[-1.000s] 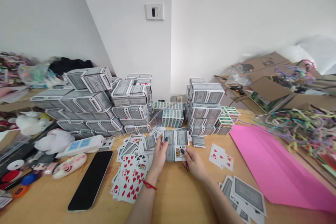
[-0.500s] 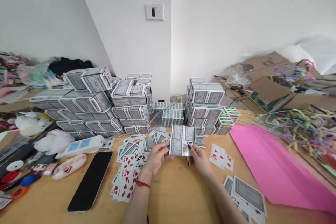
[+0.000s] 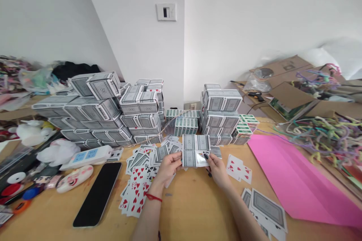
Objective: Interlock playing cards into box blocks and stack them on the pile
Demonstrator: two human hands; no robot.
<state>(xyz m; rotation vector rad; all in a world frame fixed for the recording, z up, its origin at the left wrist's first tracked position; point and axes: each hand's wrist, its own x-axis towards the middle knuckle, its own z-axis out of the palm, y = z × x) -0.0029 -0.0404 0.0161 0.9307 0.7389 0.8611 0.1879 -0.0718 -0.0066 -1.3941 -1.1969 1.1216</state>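
Between my hands is a block of folded playing cards (image 3: 195, 143), tilted so its patterned backs and one glossy face card at the lower right show. My left hand (image 3: 169, 167) pinches its left edge; a red string circles that wrist. At the lower right corner, the thumb and fingers of my right hand (image 3: 217, 169) close on the block. Loose playing cards (image 3: 138, 188), some face up, lie left of my left hand. A few red-suited cards (image 3: 238, 168) rest right of my right hand, with more cards (image 3: 267, 209) by that forearm.
Tall stacks of card blocks (image 3: 94, 107) rise at the back left, another stack (image 3: 222, 111) at the back right. Green card boxes (image 3: 186, 126) stand between. A phone (image 3: 97, 196), a power strip (image 3: 87, 157), pink paper (image 3: 296, 184) and tangled pipe cleaners (image 3: 319, 131) lie around.
The block has shifted slightly left and tipped a little. My right hand has slid outward to its right edge, and glare now covers part of the face card.
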